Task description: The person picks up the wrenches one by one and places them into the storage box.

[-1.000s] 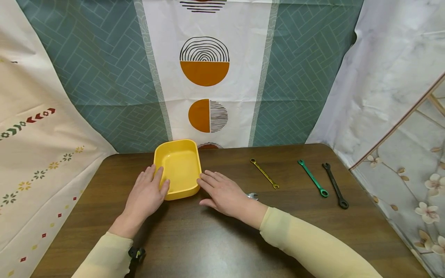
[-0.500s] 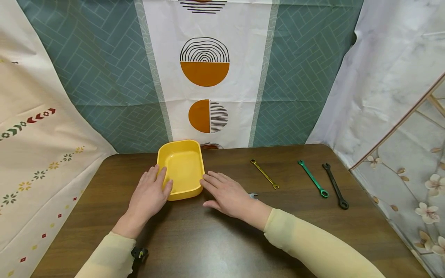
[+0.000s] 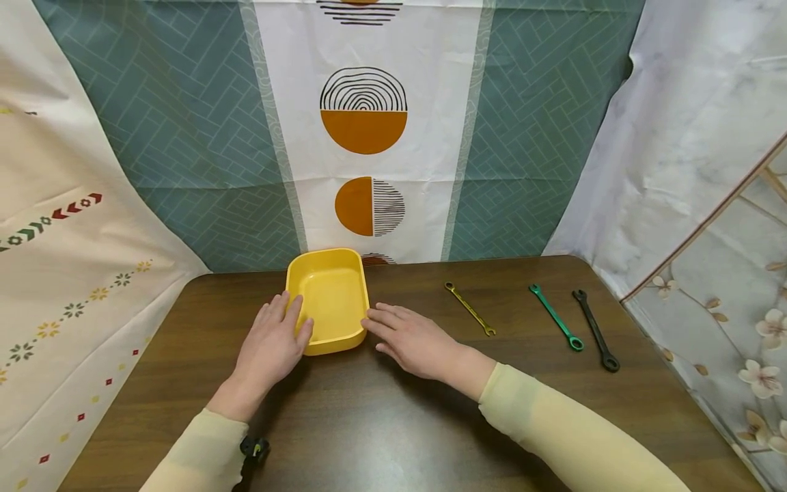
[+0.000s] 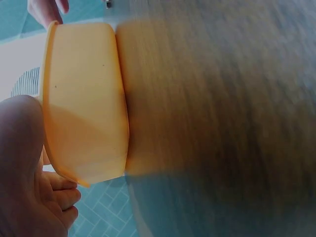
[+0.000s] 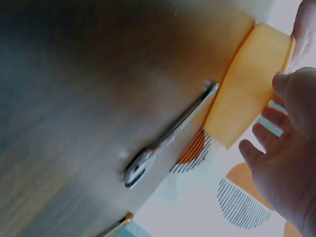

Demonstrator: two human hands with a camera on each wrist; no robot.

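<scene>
A shallow yellow bin (image 3: 335, 301) with rounded corners stands near the table's back edge, its inside bare. My left hand (image 3: 270, 345) lies along its left side, fingers extended and thumb near the front rim. At the opposite side, my right hand (image 3: 412, 338) has straight fingers, the fingertips right at the rim. In the right wrist view, a silver wrench (image 5: 170, 134) lies on the table below my right hand, one end close to the bin's wall; in the head view that hand and arm hide it.
Right of my right hand lie a yellow wrench (image 3: 470, 309), a green wrench (image 3: 555, 316) and a black wrench (image 3: 594, 329), spaced apart on the brown wooden table (image 3: 369, 424). Patterned cloths (image 3: 522, 137) hang behind the table and at both sides.
The bin has slid a little to the right along the table, with both hands moving alongside it. The silver wrench's end, visible earlier beside my right wrist, is now covered in the head view.
</scene>
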